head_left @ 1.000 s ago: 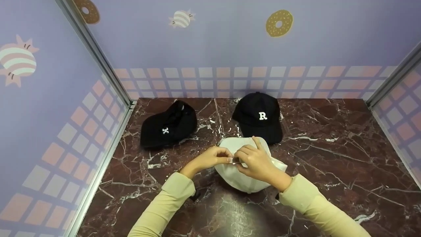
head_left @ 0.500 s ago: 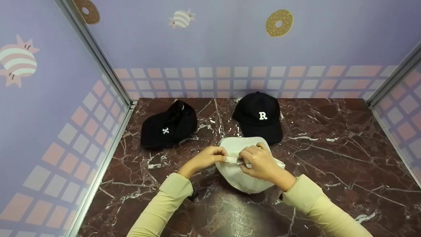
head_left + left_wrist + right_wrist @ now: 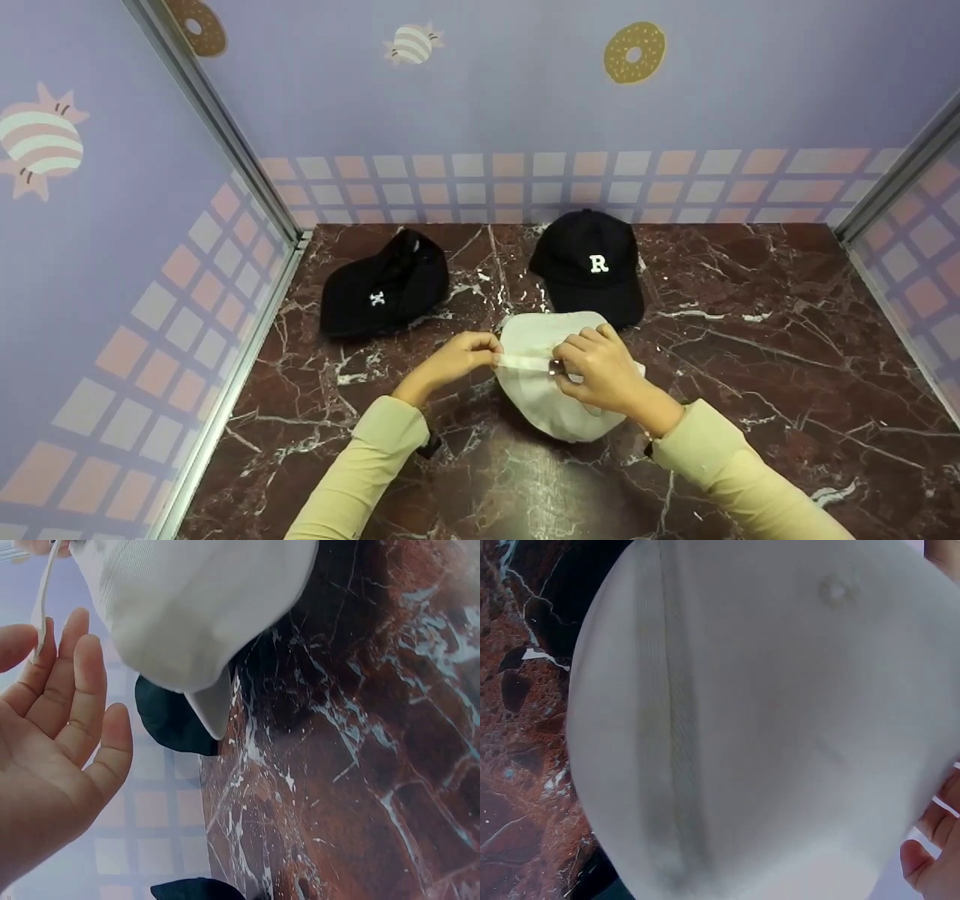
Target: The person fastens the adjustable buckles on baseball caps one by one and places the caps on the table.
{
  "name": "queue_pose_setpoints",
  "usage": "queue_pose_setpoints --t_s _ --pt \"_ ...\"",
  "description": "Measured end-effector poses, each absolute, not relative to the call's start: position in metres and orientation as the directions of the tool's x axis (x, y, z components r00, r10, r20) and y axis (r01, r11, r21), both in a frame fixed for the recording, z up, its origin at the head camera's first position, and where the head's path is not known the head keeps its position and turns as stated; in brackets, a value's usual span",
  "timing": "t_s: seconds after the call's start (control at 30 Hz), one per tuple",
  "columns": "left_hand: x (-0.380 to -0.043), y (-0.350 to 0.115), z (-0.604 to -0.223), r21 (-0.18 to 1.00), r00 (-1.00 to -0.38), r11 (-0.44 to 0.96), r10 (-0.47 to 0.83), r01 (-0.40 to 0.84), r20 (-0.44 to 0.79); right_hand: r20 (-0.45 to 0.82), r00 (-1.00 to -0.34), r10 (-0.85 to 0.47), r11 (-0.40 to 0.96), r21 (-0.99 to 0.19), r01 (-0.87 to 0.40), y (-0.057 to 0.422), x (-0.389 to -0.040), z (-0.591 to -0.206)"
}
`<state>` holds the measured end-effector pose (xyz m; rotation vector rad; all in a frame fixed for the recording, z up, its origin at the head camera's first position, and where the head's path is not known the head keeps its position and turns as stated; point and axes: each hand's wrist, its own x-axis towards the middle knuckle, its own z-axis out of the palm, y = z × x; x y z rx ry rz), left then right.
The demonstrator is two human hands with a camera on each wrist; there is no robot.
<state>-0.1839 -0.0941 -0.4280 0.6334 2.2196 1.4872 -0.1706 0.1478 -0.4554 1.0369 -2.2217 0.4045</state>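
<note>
A white baseball cap [image 3: 559, 416] sits on the marble-patterned table between my hands, its back strap [image 3: 523, 363] towards me. My left hand [image 3: 450, 364] pinches the strap's loose end between thumb and index finger; the left wrist view shows the white strap [image 3: 42, 611] there, with the other fingers spread. At the strap's other side, my right hand [image 3: 600, 373] grips it beside a small shiny buckle [image 3: 556, 367]. The white crown [image 3: 780, 727] fills most of the right wrist view, with fingers [image 3: 934, 855] at its right edge.
A black cap with a white R [image 3: 588, 262] stands behind the white cap, very close to it. Further left, another black cap [image 3: 382, 289] lies on its side with a white letter. Patterned panels [image 3: 480, 97] enclose the table [image 3: 750, 337] at the back and sides.
My hands have moved apart: the left has drawn leftward with the strap end, the right shifted slightly right. More of the white strap now shows between them.
</note>
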Motion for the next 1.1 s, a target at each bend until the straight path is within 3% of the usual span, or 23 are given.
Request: queue_pose_setpoints --t_s 0.5,0.7,0.87,1.1 --pt "-0.185 -0.104 -0.432 0.922 -0.871 0.364 0.487 0.135 -0.065 0.672 -0.471 -0.571 0.627 -0.013 -0.779 0.151 -0.171 -0.458" --pt "-0.196 -0.104 -0.451 0.911 -0.874 0.384 0.482 0.150 -0.059 0.580 -0.563 -0.588 0.607 -0.143 -0.782 0.153 -0.169 -0.452" --pt "-0.194 -0.093 -0.446 0.833 -0.814 0.459 0.581 0.309 -0.018 0.447 -0.657 -0.607 0.577 -0.321 -0.751 0.155 -0.168 -0.445" --pt "-0.186 -0.059 -0.438 0.595 -0.695 0.592 0.715 0.543 -0.078 0.323 -0.695 -0.642 0.487 -0.528 -0.696 0.155 -0.169 -0.442"
